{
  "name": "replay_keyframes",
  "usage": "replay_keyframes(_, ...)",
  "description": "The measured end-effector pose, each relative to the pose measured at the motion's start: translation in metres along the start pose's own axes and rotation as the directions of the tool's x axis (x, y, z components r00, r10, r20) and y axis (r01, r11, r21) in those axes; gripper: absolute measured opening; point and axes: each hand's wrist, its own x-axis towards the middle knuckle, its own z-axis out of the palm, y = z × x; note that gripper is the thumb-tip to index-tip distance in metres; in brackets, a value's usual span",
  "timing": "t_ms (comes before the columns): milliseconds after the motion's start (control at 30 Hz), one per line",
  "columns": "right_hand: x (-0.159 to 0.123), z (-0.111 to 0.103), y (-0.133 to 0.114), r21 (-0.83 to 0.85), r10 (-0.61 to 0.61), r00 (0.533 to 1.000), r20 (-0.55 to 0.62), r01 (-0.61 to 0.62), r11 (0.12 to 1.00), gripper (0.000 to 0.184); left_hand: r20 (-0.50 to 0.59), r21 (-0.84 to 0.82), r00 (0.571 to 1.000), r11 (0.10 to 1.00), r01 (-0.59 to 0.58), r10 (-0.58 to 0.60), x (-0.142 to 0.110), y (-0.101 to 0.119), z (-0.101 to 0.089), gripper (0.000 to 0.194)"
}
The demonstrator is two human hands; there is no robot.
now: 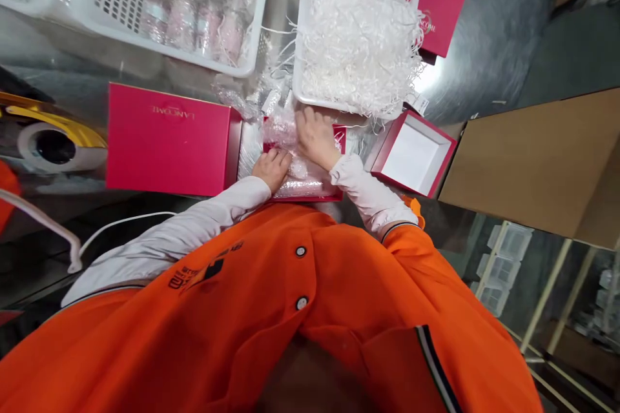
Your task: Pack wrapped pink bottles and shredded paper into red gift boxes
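A pink item in bubble wrap [279, 131] lies at the upper left of an open red gift box [334, 192]. My right hand [316, 137] comes over the box from the right, its fingers curled down against the wrapped item. At the box's left side my left hand [272, 170] is closed, fingertips at the lower edge of the same item. More bubble wrap [300, 188] covers things in the near part of the box; what it covers is hard to make out. White paper shreds show at the box's right corner.
Left stands a red LANCOME box [169, 142], beyond it a yellow tape dispenser [62, 135]. A white basket of wrapped bottles [252, 45] and one of paper shreds [358, 39] stand behind. Rightward are a small open box [411, 155], red bag [443, 0] and cardboard carton [527, 161].
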Motion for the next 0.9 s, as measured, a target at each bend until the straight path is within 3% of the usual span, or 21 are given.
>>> replay_keyframes(100,-0.016,-0.017,0.024,0.213,0.119,0.98,-0.16,-0.084,0.974,0.055,-0.001,0.003,0.992,0.992,0.128,-0.128,0.003,0.009,-0.024,0.059)
replay_keyframes(200,-0.034,-0.01,0.05,0.534,0.31,0.919,-0.243,-0.14,0.834,0.062,0.053,-0.071,0.933,0.93,0.36,-0.357,0.015,0.016,-0.051,0.069)
replay_keyframes(300,-0.046,0.018,0.057,0.772,0.45,0.882,-0.136,-0.19,0.607,0.061,0.181,-0.104,0.837,0.836,0.539,-0.517,0.038,0.023,-0.063,0.075)
replay_keyframes(400,-0.051,0.048,0.044,0.849,0.437,0.9,0.001,-0.232,0.475,0.058,0.234,-0.129,0.756,0.752,0.647,-0.611,0.055,0.029,-0.059,0.078)
replay_keyframes(467,-0.049,0.062,0.029,0.836,0.412,0.908,0.074,-0.282,0.471,0.056,0.222,-0.149,0.776,0.766,0.625,-0.59,0.053,0.029,-0.053,0.077)
replay_keyframes(567,-0.04,0.069,0.01,0.718,0.36,0.914,0.186,-0.377,0.585,0.055,0.157,-0.175,0.859,0.842,0.51,-0.488,0.032,0.017,-0.049,0.071)
replay_keyframes(667,-0.029,0.07,-0.006,0.517,0.285,0.909,0.305,-0.409,0.752,0.048,-0.038,-0.259,0.927,0.899,0.352,-0.374,0.01,-0.002,-0.044,0.066)
replay_keyframes(733,-0.023,0.073,-0.014,0.429,0.284,0.908,0.308,-0.399,0.81,0.049,-0.217,-0.284,0.936,0.936,0.21,-0.276,0.005,-0.009,-0.037,0.062)
replay_keyframes(767,-0.021,0.076,-0.018,0.409,0.299,0.91,0.287,-0.398,0.821,0.052,-0.255,-0.276,0.939,0.948,0.158,-0.231,0.006,-0.008,-0.033,0.058)
replay_keyframes(800,-0.02,0.078,-0.021,0.399,0.314,0.913,0.262,-0.398,0.826,0.056,-0.228,-0.266,0.952,0.953,0.143,-0.206,0.008,-0.005,-0.028,0.053)
replay_keyframes(900,-0.021,0.077,-0.024,0.35,0.315,0.91,0.269,-0.397,0.849,0.056,0.018,-0.28,0.98,0.94,0.195,-0.198,0.023,0.013,-0.018,0.038)
